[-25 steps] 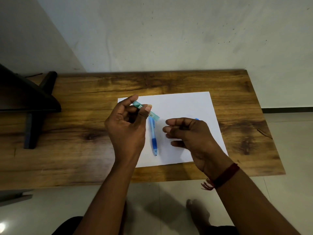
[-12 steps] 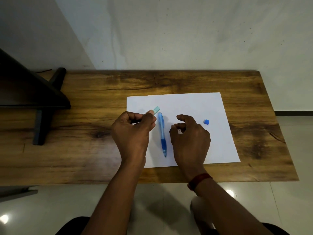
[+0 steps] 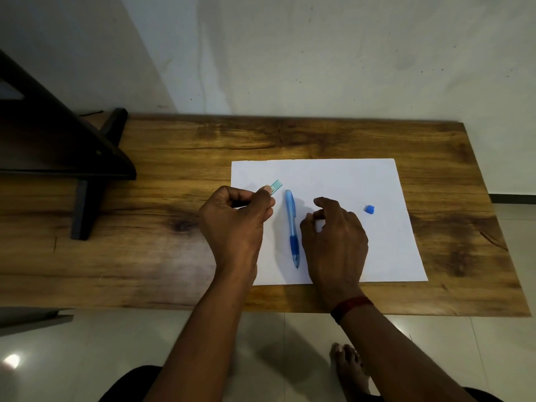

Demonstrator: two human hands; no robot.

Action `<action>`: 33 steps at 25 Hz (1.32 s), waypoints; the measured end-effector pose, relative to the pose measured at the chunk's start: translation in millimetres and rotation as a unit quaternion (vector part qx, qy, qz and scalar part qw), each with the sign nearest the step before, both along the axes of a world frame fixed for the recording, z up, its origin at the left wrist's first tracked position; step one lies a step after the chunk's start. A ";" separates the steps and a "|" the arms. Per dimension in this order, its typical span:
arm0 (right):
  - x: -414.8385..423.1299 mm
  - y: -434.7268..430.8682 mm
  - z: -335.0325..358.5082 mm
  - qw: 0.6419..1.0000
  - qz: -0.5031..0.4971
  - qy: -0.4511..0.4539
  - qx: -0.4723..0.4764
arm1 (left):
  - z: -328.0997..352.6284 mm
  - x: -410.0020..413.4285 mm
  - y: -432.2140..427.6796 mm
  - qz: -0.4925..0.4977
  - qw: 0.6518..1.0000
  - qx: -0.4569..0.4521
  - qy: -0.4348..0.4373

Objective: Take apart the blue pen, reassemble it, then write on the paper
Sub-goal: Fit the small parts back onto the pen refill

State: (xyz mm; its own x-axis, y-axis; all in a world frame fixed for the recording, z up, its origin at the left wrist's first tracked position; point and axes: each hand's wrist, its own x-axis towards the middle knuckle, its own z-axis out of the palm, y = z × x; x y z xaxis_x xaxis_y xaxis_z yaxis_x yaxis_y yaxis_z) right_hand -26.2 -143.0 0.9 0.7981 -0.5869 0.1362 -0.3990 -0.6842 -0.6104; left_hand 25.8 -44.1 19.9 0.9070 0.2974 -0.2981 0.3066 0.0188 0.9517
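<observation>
A blue pen (image 3: 291, 227) lies on the white paper (image 3: 333, 175) between my hands, tip pointing toward me. My left hand (image 3: 236, 224) is closed around a teal translucent pen piece (image 3: 275, 185); only its far end sticks out past the thumb, just left of the pen's top. My right hand (image 3: 333, 236) rests on the paper right of the pen, with its fingers loosely curled and apart and nothing visible in them. A small blue pen cap piece (image 3: 369, 209) lies alone on the paper further right.
The paper sits on a wooden table (image 3: 174, 198) against a grey wall. A dark stand with a slanted leg (image 3: 84, 195) occupies the table's left end. The tiled floor and a bare foot (image 3: 348, 364) show below the near edge.
My left hand has come down toward the table with the teal piece. My right hand moved left, beside the pen, leaving the small blue piece uncovered on the paper.
</observation>
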 end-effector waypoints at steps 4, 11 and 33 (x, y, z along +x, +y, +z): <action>2.0 -3.4 -3.6 1.000 0.000 0.005 0.030 | 0.0 -0.3 -1.8 -0.003 1.000 -0.009 0.002; 5.3 -41.6 14.5 0.992 -0.072 -0.100 0.030 | 5.5 -0.8 -6.7 -0.105 0.991 -0.084 0.022; -15.3 -107.4 7.3 0.993 0.021 0.098 -0.061 | -0.3 -15.2 -21.9 -0.299 0.915 0.233 -0.135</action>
